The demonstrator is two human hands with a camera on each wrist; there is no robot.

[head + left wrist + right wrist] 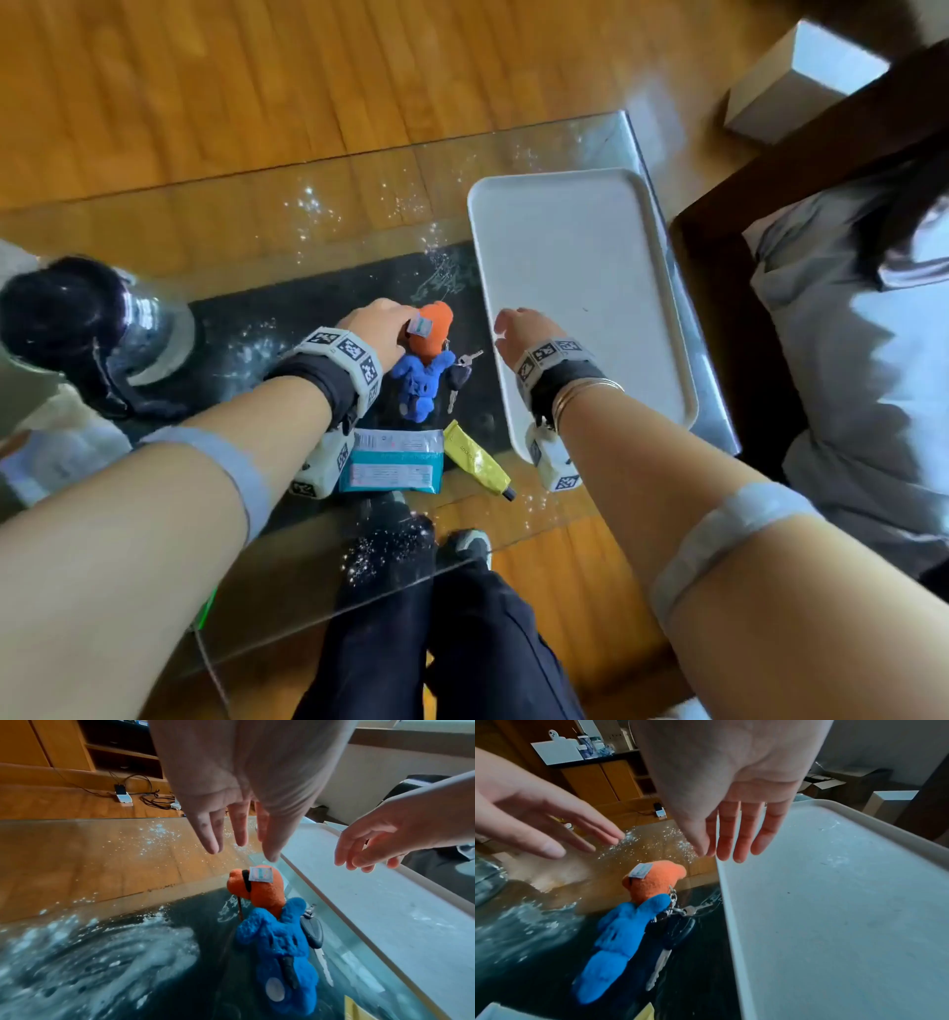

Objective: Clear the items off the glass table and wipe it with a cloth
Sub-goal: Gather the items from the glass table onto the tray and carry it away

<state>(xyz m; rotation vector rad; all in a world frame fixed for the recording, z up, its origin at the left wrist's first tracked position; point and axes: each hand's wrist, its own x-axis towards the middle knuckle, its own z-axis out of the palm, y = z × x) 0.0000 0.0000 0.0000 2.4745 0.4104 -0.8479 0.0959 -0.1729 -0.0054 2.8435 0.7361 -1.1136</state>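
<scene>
- The left hand (377, 329) hovers above the orange head of the plush keychain (423, 362), fingers (205, 833) straight and spread, holding nothing; in the left wrist view the fingertips stop just short of the plush.
- The right hand (524, 331) hangs over the near left edge of the white tray (590, 288), fingers (739, 835) straight and close together, empty.
- The plush keychain, orange head at 12 o'clock and blue body at 6, lies on the glass worktop (257, 216) between the two hands, just left of the tray.
- Keys (459, 377) on a ring lie at the plush's 3 o'clock, between it and the tray rim.
- A teal wipes pack (393, 462) lies at 6 o'clock from the plush, with a yellow tube (475, 460) just to its right.
- A dark round vessel (77, 329) stands at 9 o'clock, well apart from the plush.
- White specks and smears cover the glass around the things.
- The tray sits at 3 o'clock on the worktop.
</scene>
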